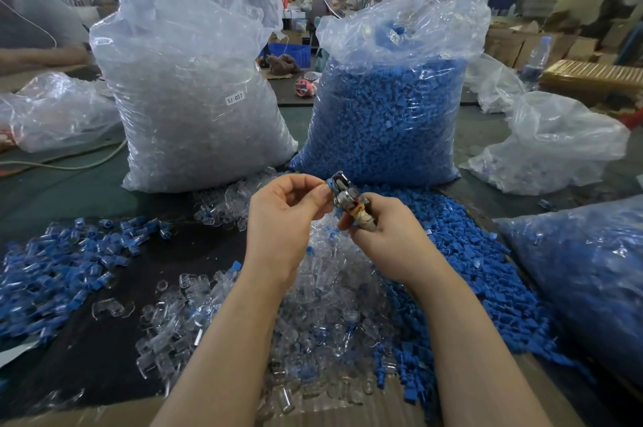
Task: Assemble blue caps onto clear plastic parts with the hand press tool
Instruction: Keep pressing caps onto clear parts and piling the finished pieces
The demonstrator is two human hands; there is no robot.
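Observation:
My right hand [384,228] grips the small metal hand press tool [344,193], held up over the table's middle. My left hand [285,214] pinches a blue cap with a clear part [327,187] against the tool's jaws. Loose clear plastic parts [323,291] lie heaped under my wrists. A spread of loose blue caps [462,252] lies to the right. Assembled blue-and-clear pieces [62,266] are piled at the left.
A tall bag of clear parts [195,85] and a tall bag of blue caps [389,113] stand behind my hands. More plastic bags sit at the right [553,144] and left [59,113]. Another person's arm [38,56] rests at the far left. Cardboard [104,416] edges the front.

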